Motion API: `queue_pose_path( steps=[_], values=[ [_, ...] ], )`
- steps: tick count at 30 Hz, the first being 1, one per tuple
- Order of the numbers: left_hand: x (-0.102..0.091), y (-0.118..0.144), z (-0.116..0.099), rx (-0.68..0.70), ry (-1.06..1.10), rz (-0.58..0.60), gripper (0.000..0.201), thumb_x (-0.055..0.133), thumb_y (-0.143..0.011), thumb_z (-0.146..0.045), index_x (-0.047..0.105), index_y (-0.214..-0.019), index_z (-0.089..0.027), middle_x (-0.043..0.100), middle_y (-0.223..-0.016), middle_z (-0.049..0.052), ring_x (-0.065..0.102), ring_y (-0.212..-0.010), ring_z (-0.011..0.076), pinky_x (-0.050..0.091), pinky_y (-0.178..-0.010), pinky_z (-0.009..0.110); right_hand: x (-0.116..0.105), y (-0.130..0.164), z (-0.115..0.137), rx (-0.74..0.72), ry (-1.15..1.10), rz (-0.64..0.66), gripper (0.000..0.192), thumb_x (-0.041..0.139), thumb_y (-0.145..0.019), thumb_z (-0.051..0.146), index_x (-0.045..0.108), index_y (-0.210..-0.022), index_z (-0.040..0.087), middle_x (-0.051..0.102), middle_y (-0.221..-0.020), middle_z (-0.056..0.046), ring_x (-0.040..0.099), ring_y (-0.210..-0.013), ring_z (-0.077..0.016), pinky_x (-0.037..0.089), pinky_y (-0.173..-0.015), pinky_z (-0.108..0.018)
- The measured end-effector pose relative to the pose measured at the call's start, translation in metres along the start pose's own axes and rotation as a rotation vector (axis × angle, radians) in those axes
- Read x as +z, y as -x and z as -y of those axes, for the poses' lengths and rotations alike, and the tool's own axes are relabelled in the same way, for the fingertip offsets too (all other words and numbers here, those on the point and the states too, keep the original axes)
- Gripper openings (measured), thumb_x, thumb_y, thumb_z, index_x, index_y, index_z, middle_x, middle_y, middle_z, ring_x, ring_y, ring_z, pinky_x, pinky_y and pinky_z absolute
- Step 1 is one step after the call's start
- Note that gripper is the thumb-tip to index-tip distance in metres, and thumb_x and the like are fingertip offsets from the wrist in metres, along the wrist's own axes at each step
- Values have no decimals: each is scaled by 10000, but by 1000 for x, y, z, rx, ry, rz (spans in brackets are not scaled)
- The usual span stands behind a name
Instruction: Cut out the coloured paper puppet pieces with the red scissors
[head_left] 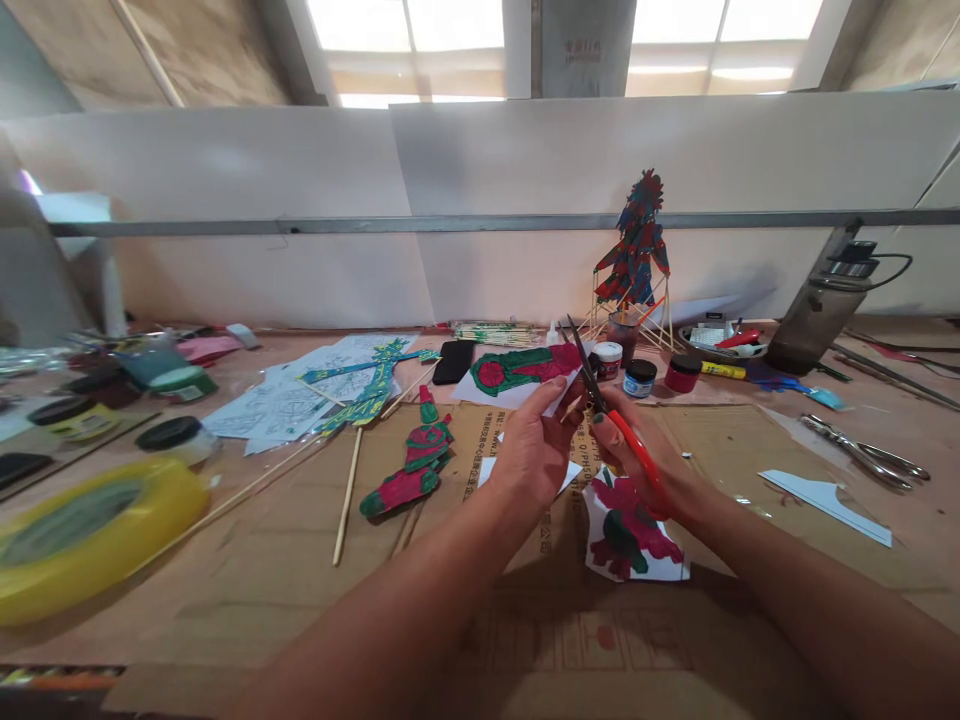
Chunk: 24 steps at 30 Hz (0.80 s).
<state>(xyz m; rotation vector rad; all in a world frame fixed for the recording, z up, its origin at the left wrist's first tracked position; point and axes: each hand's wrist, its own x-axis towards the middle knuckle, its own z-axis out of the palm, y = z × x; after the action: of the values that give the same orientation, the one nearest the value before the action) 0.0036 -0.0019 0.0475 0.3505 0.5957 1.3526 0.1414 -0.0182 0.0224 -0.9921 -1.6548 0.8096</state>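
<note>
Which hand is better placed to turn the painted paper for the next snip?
Probably the left hand: it already grips the painted paper, while the right hand is occupied with the scissors.

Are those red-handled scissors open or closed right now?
Open: the scissors in the right hand show two dark blades spread in a V beside the painted paper.

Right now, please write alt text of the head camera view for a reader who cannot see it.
The left hand holds a painted red and green paper cutout while the right hand works red-handled scissors at its edge, over a cardboard-covered table. Painted puppet pieces, paint jars and a yellow tape roll lie around.
</note>
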Motion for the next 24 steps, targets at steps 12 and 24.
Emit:
queue_pose_path(
  steps=[12,24],
  values=[
    [3,2,1,-7,20,11,117,721,-872,-116,745,-778,-183,798,-853,35,746,-820,131,564,-845,233,0,-2,-2,-40,68,12,566,558,-950,798,668,-1046,251,449,-592,42,546,-645,-216,489,-650,-348],
    [5,5,1,-15,40,2,150,715,-881,-105,748,-753,-176,800,-852,40,731,-789,127,545,-868,244,1,-1,-6,-21,92,4,667,526,-962,819,696,-1208,223,496,-580,32,549,-628,-214,473,-619,-335]
  ],
)
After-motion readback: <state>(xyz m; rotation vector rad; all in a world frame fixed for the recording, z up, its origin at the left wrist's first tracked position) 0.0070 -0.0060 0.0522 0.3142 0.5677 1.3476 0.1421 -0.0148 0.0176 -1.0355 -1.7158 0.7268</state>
